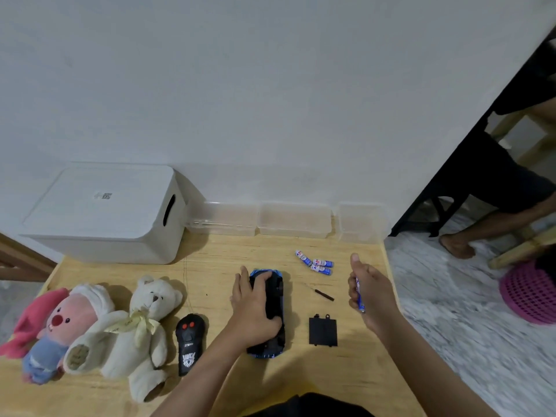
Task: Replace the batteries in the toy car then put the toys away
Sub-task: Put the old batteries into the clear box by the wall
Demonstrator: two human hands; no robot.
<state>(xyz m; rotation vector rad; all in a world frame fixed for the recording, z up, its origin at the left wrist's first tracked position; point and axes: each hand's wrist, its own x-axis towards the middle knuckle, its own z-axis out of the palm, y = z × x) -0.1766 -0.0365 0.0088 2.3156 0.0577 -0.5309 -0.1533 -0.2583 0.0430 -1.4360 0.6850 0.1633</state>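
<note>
A blue and black toy car (pixel 275 314) lies upside down in the middle of the wooden table (pixel 234 254). My left hand (pixel 252 308) grips the car across its underside. My right hand (pixel 371 291) is raised to the right of the car and holds a blue and white battery (pixel 359 296) between its curled fingers. Three more batteries (pixel 316 263) lie loose behind the car. The black battery cover (pixel 322 331) lies flat to the right of the car, and a small dark screwdriver (pixel 323 294) lies beyond it. A black remote control (pixel 189 344) rests left of the car.
A white teddy bear (pixel 141 329) and a pink plush toy (pixel 54 329) lie at the left. A white lidded storage box (pixel 105 215) stands at the back left, with clear plastic containers (pixel 294 219) along the wall. The table's right edge drops to the floor, where a pink basket (pixel 529 293) and another person's leg show.
</note>
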